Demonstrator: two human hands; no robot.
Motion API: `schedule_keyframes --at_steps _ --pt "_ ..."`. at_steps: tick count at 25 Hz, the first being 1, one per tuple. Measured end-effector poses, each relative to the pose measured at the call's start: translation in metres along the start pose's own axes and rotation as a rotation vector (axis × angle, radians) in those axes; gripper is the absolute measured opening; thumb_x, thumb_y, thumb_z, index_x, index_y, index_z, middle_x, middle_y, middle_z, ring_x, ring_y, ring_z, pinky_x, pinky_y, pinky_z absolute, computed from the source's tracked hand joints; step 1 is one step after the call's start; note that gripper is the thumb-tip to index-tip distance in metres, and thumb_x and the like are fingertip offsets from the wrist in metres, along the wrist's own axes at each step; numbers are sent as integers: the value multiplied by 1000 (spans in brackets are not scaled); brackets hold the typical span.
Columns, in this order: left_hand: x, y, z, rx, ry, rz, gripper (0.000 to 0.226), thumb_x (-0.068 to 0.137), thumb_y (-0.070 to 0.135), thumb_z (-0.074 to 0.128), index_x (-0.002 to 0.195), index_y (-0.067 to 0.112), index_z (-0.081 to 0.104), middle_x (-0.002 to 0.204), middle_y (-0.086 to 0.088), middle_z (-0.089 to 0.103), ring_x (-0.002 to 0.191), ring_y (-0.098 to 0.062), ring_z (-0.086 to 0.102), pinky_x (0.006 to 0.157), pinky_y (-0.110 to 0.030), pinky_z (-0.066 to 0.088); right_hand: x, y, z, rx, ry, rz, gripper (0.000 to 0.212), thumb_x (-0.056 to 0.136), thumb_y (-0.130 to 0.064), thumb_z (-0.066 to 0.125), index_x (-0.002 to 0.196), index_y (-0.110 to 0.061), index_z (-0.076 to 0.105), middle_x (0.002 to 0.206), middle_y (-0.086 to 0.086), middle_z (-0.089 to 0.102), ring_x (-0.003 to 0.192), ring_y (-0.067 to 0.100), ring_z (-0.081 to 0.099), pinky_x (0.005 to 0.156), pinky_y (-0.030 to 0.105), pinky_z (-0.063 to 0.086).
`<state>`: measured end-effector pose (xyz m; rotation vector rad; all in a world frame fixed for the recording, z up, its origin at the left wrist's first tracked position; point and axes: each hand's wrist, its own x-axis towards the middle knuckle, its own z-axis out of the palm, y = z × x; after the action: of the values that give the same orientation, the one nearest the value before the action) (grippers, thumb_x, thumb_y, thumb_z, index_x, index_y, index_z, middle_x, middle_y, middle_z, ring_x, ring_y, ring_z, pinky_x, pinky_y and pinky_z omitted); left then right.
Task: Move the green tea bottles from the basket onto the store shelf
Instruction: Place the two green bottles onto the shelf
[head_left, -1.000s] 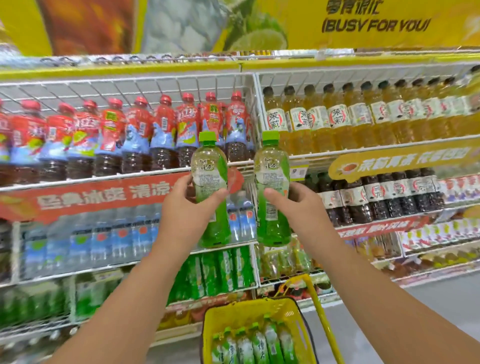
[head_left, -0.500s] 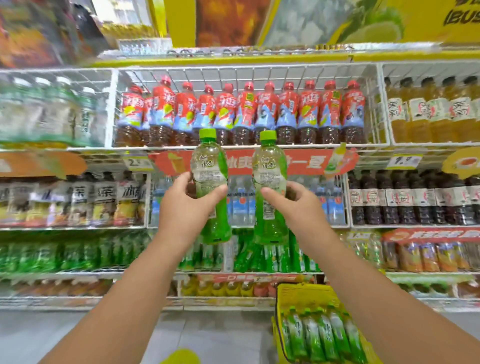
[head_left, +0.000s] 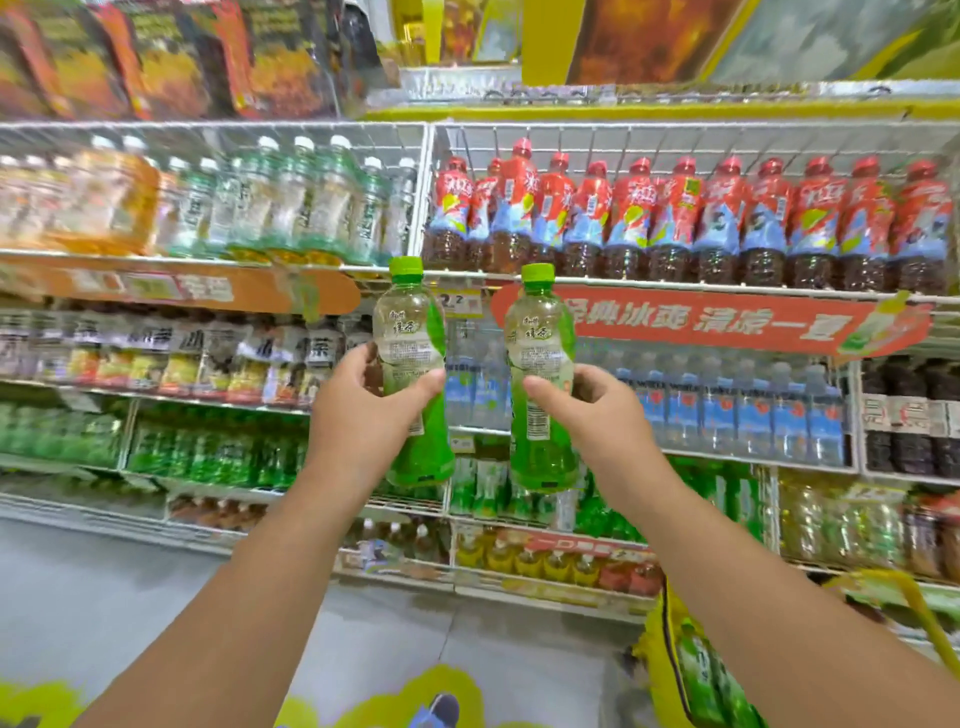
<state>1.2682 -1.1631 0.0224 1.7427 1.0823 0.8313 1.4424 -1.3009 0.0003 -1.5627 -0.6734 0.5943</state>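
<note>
- left hand: fingers and thumb curled round the middle of the left green tea bottle, bottle upright, green cap up, held in the air in front of the store shelf
- right hand: wraps the right green tea bottle from its right side, thumb across the label, bottle upright too
- two bottles side by side, close but apart, neither touching a shelf; caps level with the rail below the top tier
- both arms stretched forward from the bottom of the view
- yellow basket at lower right on the floor side, partly cut by the frame edge; more green tea bottles lie in it, count unclear
- behind the hands: row of red-capped bottles on the top tier right, red banner just below them
- blue-labelled water bottles on the tier behind the right hand
- green-packaged drinks on a lower tier left; left part of the shelving is blurred
- grey floor below
</note>
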Motion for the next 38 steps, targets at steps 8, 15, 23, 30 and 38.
schedule_keyframes --at_steps 8,15,23,30,38 --pt "64 -43 -45 59 117 -72 90 76 58 80 151 24 44 144 6 56 131 -19 54 105 -43 50 71 28 89 -82 -118 0 88 63 -77 74 123 -13 65 101 -8 66 93 18 63 76 28 49" --pt "132 -89 -63 64 78 -121 95 74 63 79 153 27 42 152 3 51 139 -23 49 111 -46 44 127 55 158 -93 -108 69 94 60 -78 76 136 -23 64 130 -6 70 120 17 65 106 48 53" --pt "230 -167 -108 89 -89 -122 96 82 55 78 159 24 30 163 0 35 147 -23 37 114 -42 36 166 93 259 -56 42 131 98 63 -74 77 140 -15 59 134 -3 66 125 18 61 106 39 49" --pt "282 -217 -137 56 -240 -73 91 82 51 80 156 22 37 155 1 46 131 -13 47 100 -29 36 171 117 318 0 180 220 39 87 -43 81 113 -17 67 105 -8 68 98 13 65 77 14 46" --pt "283 -303 -94 3 -291 -179 63 67 55 84 123 34 64 111 18 75 103 -4 71 94 -43 58 163 196 329 -32 167 279 26 84 -34 84 102 -17 76 93 -2 79 85 14 72 74 22 58"
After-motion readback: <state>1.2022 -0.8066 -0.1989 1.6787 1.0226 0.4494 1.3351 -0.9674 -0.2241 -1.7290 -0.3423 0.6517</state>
